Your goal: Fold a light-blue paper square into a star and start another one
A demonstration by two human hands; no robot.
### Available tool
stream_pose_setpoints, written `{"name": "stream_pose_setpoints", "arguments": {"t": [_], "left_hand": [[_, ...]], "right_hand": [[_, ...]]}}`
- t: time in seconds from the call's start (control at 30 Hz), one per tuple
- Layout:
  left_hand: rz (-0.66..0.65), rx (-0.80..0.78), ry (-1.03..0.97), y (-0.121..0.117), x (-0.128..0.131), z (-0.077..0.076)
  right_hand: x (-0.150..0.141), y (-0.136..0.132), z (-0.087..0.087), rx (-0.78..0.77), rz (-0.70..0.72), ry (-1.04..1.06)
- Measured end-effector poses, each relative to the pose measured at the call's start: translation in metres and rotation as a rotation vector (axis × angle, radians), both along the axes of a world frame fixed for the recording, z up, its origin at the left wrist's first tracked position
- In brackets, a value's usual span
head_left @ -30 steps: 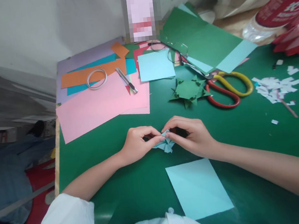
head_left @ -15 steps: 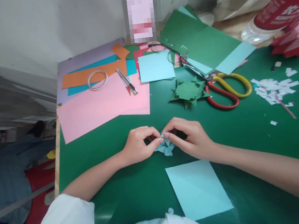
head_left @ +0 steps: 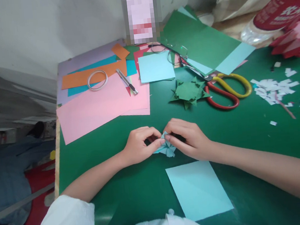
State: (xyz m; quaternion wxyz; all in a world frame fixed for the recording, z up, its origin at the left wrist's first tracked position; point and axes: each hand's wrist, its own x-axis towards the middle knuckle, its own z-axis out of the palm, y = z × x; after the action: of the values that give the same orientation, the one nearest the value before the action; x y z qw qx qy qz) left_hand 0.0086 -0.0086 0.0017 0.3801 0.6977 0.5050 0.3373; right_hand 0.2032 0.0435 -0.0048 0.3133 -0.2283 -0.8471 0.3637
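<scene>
A small piece of folded light-blue paper [head_left: 167,149] is pinched between my two hands, just above the green table. My left hand [head_left: 144,144] grips its left side with thumb and fingers. On the other side my right hand [head_left: 188,137] holds the upper right part between thumb and forefinger. Creased flaps fan out below the fingertips; the rest of the fold is hidden by my fingers. Nearer to me lies a flat light-blue paper square [head_left: 199,191]. Beyond my hands sits a green folded paper star [head_left: 189,91].
Scissors [head_left: 223,99] with red and yellow handles lie beside the star. A utility knife [head_left: 127,82] and a tape roll [head_left: 97,80] rest on coloured sheets. White paper scraps [head_left: 275,90] are scattered at right, before a bottle [head_left: 278,9] and a red-pink paper model [head_left: 294,40].
Both hands stay in nearly the same place, still pinching the folded paper. The paper has turned slightly between the fingers, with its lower flaps shifted a little to the right.
</scene>
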Motion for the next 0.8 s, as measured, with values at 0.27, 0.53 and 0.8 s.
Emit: {"name": "stream_pose_setpoints", "arguments": {"t": [0.27,0.53,0.8], "left_hand": [[-0.029,0.016,0.004,0.0005,-0.0017,-0.0002],[0.092,-0.02,-0.105,-0.0007,-0.0009,0.0009],[0.104,0.0,-0.069,-0.0032,0.001,-0.0015]], "right_hand": [[0.0001,-0.0013,-0.0002,0.028,0.017,-0.001],[-0.0011,-0.0015,-0.0003,-0.006,0.006,-0.041],[-0.0009,0.0023,-0.0014,-0.048,0.032,-0.074]]}}
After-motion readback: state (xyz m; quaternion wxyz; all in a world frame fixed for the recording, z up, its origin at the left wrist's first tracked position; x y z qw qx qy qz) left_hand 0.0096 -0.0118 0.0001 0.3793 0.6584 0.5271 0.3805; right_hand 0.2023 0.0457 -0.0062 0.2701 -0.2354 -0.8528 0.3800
